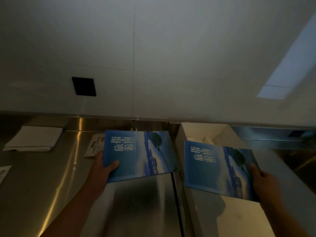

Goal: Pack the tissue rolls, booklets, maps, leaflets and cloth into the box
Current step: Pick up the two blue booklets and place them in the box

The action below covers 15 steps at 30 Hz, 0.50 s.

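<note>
Booklet-packing step: left hand (102, 170) clamped on one blue booklet (136, 154), right hand (263, 183) gripping a second blue booklet (217, 170) above the white box (193, 128); next, probably lowering both flat inside.

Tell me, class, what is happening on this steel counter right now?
A person holds two matching blue booklets, one in each hand. The left hand grips the left booklet above the steel counter. The right hand holds the right booklet over the open white box. A folded white cloth and some leaflets lie on the counter, not yet packed.
</note>
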Available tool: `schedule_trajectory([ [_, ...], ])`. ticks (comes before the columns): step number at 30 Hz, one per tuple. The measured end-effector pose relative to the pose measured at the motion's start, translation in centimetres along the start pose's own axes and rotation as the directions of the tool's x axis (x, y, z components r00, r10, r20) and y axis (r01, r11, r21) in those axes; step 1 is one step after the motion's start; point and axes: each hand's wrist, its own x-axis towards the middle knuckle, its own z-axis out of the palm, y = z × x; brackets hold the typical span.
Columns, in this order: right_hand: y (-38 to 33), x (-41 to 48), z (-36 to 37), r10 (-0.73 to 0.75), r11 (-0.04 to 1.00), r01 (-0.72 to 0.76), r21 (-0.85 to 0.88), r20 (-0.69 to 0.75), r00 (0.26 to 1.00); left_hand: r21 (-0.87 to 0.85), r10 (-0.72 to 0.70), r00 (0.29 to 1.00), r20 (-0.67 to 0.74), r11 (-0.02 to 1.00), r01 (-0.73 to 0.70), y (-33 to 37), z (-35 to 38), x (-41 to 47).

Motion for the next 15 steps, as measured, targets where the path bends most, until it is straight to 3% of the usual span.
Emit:
schedule_trajectory([
  [6, 0.7, 3.7, -1.2, 0.018, 1.0, -0.018, 0.022, -0.001, 1.0, 0.005, 0.01, 1.0, -0.003, 1.0, -0.01, 0.9, 4.3, 0.2],
  [15, 0.4, 14.4, -3.6, -0.083, 0.996, 0.082, 0.026, 0.073, 0.994, -0.037, 0.064, 0.984, -0.166, 0.997, -0.071, -0.9, 14.3, 1.3],
])
